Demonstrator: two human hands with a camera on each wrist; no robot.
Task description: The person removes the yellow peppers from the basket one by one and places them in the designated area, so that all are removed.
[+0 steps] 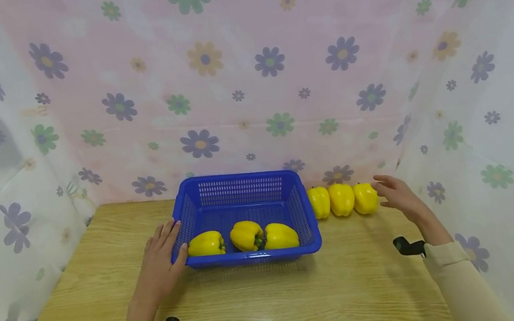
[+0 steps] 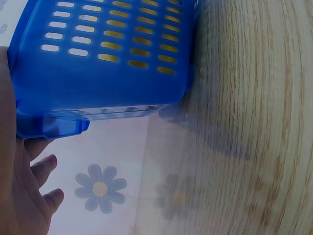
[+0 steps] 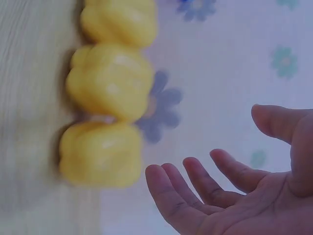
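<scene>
A blue plastic basket (image 1: 245,213) with slotted walls stands on the table. Along its near side lie a left yellow bell pepper (image 1: 205,245), a middle one (image 1: 243,235) and a right one (image 1: 281,236). My left hand (image 1: 157,269) rests on the basket's left rim, fingers extended; in the left wrist view the hand (image 2: 22,196) lies against that rim. To the basket's right, three more yellow bell peppers (image 1: 342,200) stand in a row. Beside the rightmost pepper (image 3: 100,154), my right hand (image 3: 234,196) is held with fingers spread and nothing in it.
The wood-grain table (image 1: 259,300) spreads in front of the basket. A flower-printed curtain (image 1: 239,113) hangs close behind the basket and the row, and continues along both sides. Each wrist carries a black camera mount (image 1: 408,246).
</scene>
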